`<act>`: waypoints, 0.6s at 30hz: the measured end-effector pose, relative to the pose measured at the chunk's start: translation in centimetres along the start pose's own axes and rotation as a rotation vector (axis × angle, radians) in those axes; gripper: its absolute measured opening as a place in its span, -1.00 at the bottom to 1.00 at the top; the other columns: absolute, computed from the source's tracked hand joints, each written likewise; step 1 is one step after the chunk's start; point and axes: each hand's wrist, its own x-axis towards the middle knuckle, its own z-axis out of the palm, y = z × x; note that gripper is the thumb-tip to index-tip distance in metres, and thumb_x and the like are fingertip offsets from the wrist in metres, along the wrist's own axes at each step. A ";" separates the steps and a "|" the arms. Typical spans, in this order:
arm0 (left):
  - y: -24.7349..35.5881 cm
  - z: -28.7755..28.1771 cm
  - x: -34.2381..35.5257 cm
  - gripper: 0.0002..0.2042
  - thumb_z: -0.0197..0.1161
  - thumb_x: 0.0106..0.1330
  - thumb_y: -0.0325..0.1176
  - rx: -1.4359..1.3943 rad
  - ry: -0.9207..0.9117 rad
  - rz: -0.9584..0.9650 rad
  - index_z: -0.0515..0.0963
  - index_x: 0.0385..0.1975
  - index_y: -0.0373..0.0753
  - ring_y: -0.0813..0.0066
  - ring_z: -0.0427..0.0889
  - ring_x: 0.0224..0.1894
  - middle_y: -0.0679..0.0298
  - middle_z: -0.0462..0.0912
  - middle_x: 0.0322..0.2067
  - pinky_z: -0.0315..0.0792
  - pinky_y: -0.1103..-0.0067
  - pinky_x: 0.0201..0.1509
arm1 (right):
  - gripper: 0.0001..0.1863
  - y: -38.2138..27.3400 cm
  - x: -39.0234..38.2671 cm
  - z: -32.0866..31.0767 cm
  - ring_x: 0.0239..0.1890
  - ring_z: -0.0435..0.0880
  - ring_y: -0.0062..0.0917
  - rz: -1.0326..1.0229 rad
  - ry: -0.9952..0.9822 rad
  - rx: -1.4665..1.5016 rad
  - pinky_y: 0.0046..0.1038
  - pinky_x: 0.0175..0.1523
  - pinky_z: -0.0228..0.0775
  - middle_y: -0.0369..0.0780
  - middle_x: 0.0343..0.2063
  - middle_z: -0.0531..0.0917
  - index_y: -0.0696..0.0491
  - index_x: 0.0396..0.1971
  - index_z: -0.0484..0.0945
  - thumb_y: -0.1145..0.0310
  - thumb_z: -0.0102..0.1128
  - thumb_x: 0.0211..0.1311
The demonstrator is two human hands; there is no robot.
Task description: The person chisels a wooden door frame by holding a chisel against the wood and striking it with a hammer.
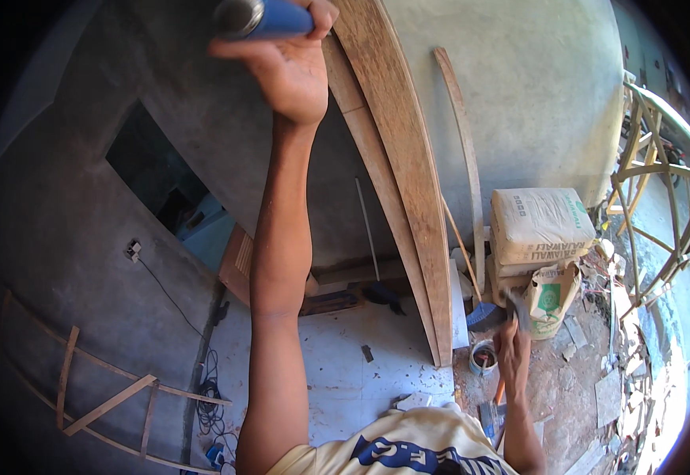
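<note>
My left hand (290, 87) is raised high at the top of the head view, fingers wrapped round a blue cylinder (278, 20) with a dark, silver-rimmed end. It is beside tall wooden boards (388, 127), which stand upright along an opening in the grey wall; whether it touches them I cannot tell. Low at the right, my right hand (511, 348) is closed on a hammer (515, 309), its grey head up and what looks like an orange handle below the fist. Just left of that hand, on the floor, sits a small bucket (483, 356) with things inside.
Stacked paper sacks (543, 226) stand behind my right hand, near a leaning plank (464, 158), with broken rubble (606, 380) around. Wooden trestles (650, 170) are at the far right. A wooden frame (108, 404) leans at the lower left beside coiled cables (210, 388).
</note>
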 end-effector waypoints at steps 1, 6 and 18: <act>0.0 -0.2 0.0 -0.16 -0.52 0.11 0.58 0.070 -0.111 0.033 0.27 -0.54 -0.24 0.43 0.24 -0.50 0.22 0.30 -0.61 0.16 0.54 -0.30 | -0.39 -2.1 0.9 0.1 -0.74 0.15 -0.76 -0.010 0.054 0.073 -0.59 -0.64 -0.08 -0.42 -0.80 0.26 0.05 -0.65 0.33 -0.17 -0.23 0.39; -0.1 1.3 0.2 -0.29 -0.36 0.27 0.43 0.079 0.033 0.094 0.27 -0.37 -0.25 0.44 0.29 -0.50 0.19 0.37 -0.57 0.22 0.53 -0.36 | -0.34 -15.4 4.6 1.5 -0.77 0.05 -0.81 -0.289 0.190 0.347 -0.68 -0.67 -0.20 -0.46 -0.76 0.20 0.07 -0.53 0.40 -0.24 -0.37 0.39; -3.9 0.3 4.6 -0.45 -0.15 0.37 0.24 0.031 -0.306 0.165 0.32 -0.28 -0.24 0.55 0.29 -0.42 0.29 0.37 -0.44 0.18 0.60 -0.30 | -0.21 -34.8 1.3 3.4 -0.73 0.25 -0.74 -0.670 0.284 0.494 -0.63 -0.61 0.00 -0.38 -0.75 0.36 0.20 -0.39 0.54 -0.31 -0.34 0.33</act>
